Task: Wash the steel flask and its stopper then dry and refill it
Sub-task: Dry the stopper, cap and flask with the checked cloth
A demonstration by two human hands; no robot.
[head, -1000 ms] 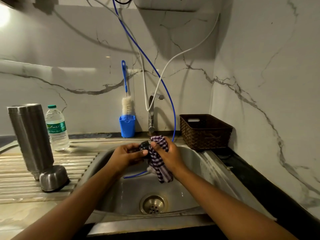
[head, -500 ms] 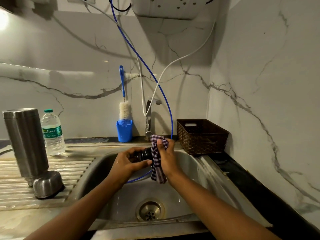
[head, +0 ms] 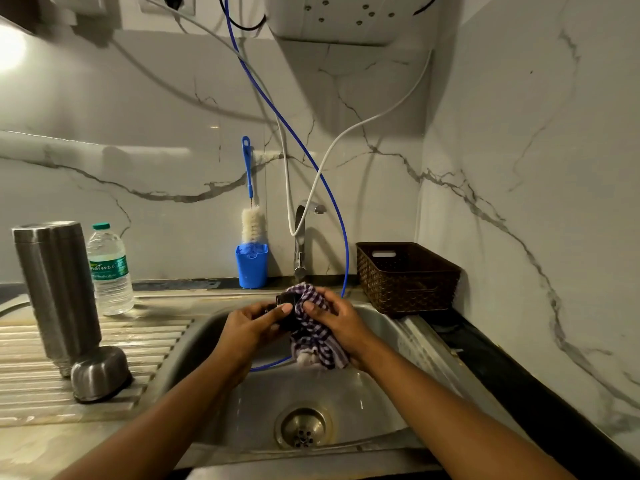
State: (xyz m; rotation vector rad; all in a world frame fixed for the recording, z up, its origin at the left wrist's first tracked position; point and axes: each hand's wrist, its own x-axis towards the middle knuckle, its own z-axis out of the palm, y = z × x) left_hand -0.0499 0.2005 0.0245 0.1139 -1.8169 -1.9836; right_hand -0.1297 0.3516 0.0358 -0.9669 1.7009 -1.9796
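Note:
Over the steel sink (head: 391,327), my left hand (head: 249,323) grips the black stopper (head: 285,301), which is mostly hidden by fingers and cloth. My right hand (head: 337,318) holds a purple-and-white checked cloth (head: 313,336) against the stopper, and the cloth's end hangs down into the basin. The tall steel flask (head: 57,289) stands upside down on the ribbed drainboard (head: 27,382) at the left. Its steel cup lid (head: 100,374) lies mouth down just in front of it.
A plastic water bottle (head: 110,270) stands behind the flask. A blue cup (head: 252,266) with a bottle brush (head: 252,225) stands beside the tap (head: 301,237). A brown basket (head: 407,277) sits right of the sink. A blue hose (head: 337,216) hangs into the basin above the drain (head: 304,427).
The view has tilted up a little. My right hand has shifted the cloth around the stopper, and my left hand has turned its grip slightly. Flask and lid have not moved.

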